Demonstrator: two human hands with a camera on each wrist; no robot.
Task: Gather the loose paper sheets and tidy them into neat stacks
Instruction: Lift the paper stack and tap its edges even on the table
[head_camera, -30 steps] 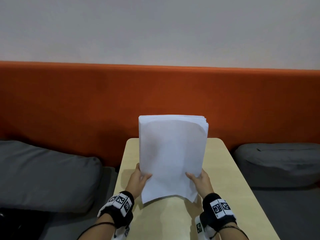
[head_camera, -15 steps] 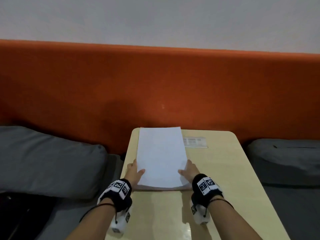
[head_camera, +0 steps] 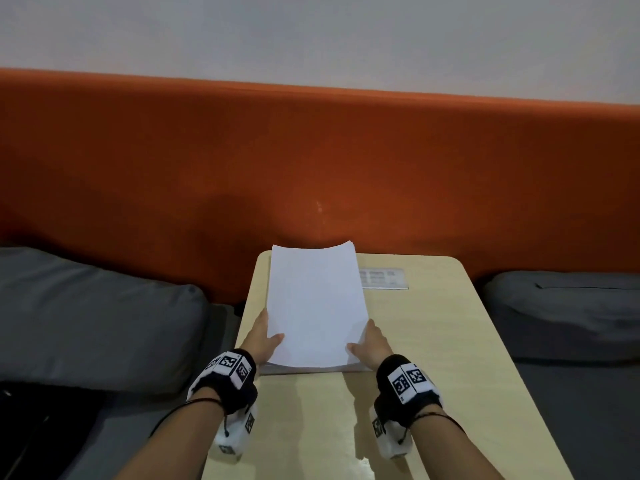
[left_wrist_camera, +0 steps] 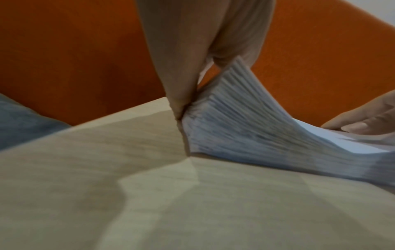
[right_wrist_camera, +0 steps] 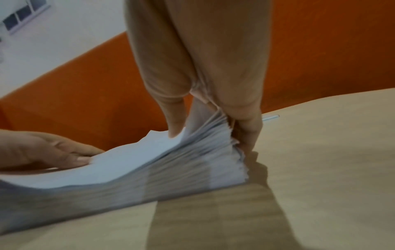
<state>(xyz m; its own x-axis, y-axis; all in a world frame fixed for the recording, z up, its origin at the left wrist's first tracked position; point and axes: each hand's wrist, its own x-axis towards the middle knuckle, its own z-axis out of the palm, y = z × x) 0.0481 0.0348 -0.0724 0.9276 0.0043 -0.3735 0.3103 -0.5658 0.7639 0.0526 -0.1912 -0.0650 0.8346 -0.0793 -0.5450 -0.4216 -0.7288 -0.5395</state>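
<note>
A thick stack of white paper [head_camera: 315,306] lies lengthwise on the pale wooden table [head_camera: 433,358], its near edge down on the table and its far end curling up. My left hand [head_camera: 265,339] grips the stack's left side near the front corner, thumb on top and fingers beneath. My right hand [head_camera: 369,344] grips the right side the same way. In the left wrist view the stack's edge [left_wrist_camera: 245,121] fans upward under my fingers [left_wrist_camera: 181,67]. The right wrist view shows my thumb [right_wrist_camera: 169,101] on the top sheet [right_wrist_camera: 132,159] and the fanned sheet edges [right_wrist_camera: 203,165].
An orange padded backrest [head_camera: 311,161] runs behind the table. Grey cushions lie to the left [head_camera: 86,317] and right [head_camera: 568,313]. A small white label plate [head_camera: 381,278] sits on the table beside the stack's far right.
The stack stood upright in both hands a second ago, was laid flat on the table, and its sides and far end now lift and bow again in my grip.
</note>
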